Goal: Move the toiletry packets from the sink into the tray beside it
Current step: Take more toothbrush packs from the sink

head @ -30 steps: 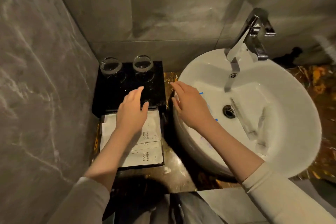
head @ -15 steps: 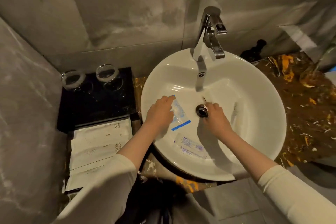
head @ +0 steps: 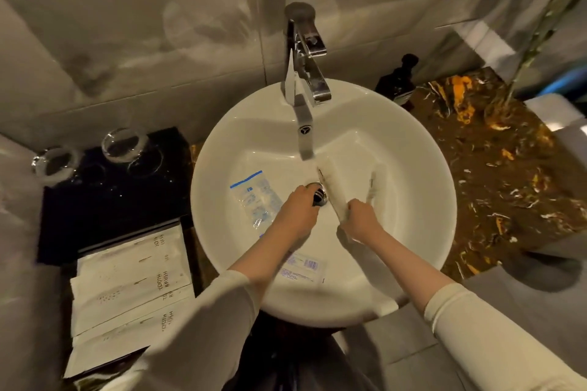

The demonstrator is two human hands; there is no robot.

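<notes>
Nearest: cream sleeves, both forearms reaching into the round white sink [head: 422,174]. Flat clear packet with blue print and barcode [head: 301,268] lies on the near inner slope of the sink, partly under the left forearm. Left of the sink, white paper sachets printed "TOOTH BRUSH" [head: 133,289] overlap in a stack in the black tray [head: 104,203], which sits just beside the bowl.

Left hand [head: 297,211] is in the basin, knuckles up, fingers curled down at the chrome drain [head: 319,195]; cannot tell if they pinch anything. Right hand [head: 362,219] grips the near end of a long narrow white packet [head: 332,187], fingers curled round it; packet runs up past the drain, far end toward the faucet. A second long white packet [head: 376,182] lies just right of it on the basin floor. Clear packet with blue top stripe [head: 255,197] lies flat left of the drain, just beside the left hand.

Further: two upturned glasses [head: 124,144] at the tray's back. Chrome faucet [head: 305,54] at the sink's far rim, dark bottle [head: 397,82] to its right on the marbled counter.
</notes>
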